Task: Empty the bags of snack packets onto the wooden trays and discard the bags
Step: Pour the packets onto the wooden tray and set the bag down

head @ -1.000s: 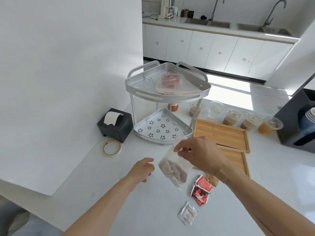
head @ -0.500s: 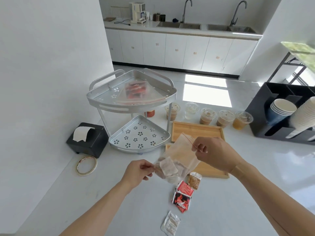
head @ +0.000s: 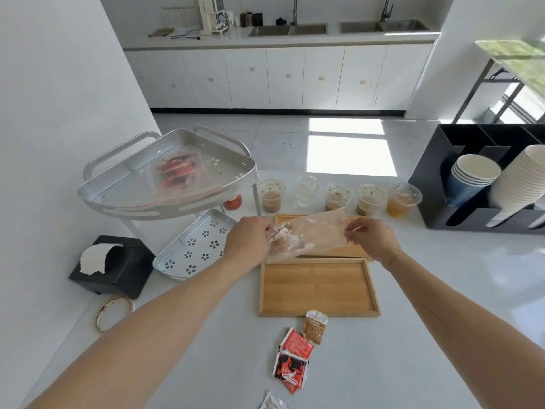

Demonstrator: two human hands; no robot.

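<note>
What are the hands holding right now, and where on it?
Both hold one clear bag of snack packets, lying sideways over the wooden trays. The left hand grips its packet-filled end; the right hand pinches the opposite end.

White walls [head: 59,84], pale tiled floor [head: 280,143] with sunlit patch [head: 351,154], white cabinets [head: 280,78], 2 sinks [head: 289,30].
</note>
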